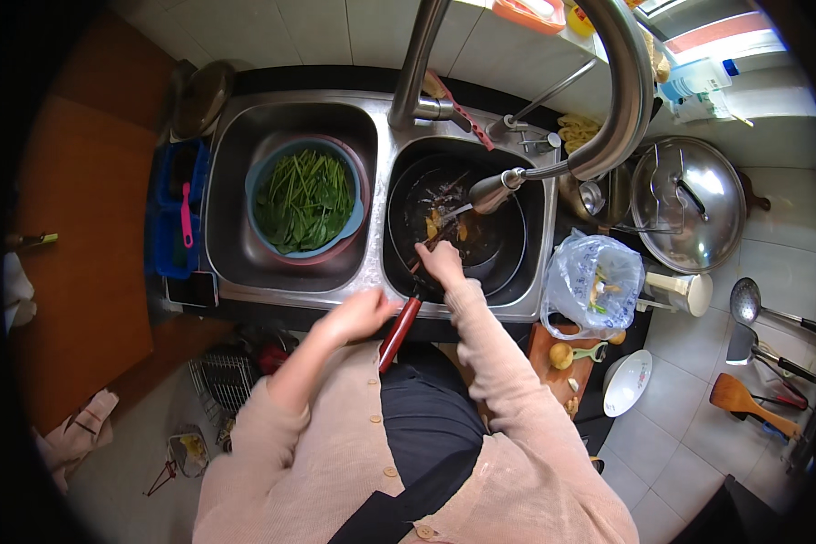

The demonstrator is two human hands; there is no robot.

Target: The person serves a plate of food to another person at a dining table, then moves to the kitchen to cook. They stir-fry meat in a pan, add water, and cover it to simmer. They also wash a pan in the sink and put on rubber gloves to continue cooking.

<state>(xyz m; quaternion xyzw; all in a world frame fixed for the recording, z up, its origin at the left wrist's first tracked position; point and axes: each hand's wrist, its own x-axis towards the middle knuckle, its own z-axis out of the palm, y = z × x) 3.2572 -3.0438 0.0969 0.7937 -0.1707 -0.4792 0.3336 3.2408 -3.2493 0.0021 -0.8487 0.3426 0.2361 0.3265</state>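
A dark wok [489, 262] with a red handle [400, 333] sits in the right sink basin, the handle pointing towards me. Water runs into it from the faucet's spray head [495, 192], and dark liquid with orange-brown scraps lies inside. Over the wok's near side, my right hand [440, 264] is closed on a thin brown utensil [438, 238], its exact kind unclear. My left hand [366, 314], blurred, is at the sink's front edge just left of the handle; whether it touches the handle cannot be told. Leafy greens [306, 204] fill a blue basin [251, 194] in the left sink.
To the right are a plastic bag [591, 285] with scraps, a cutting board [547, 391] with a potato [561, 355], a white bowl [627, 383] and a large lid [690, 204]. Blue baskets [170, 241] and a phone [192, 290] lie left. The faucet arches overhead.
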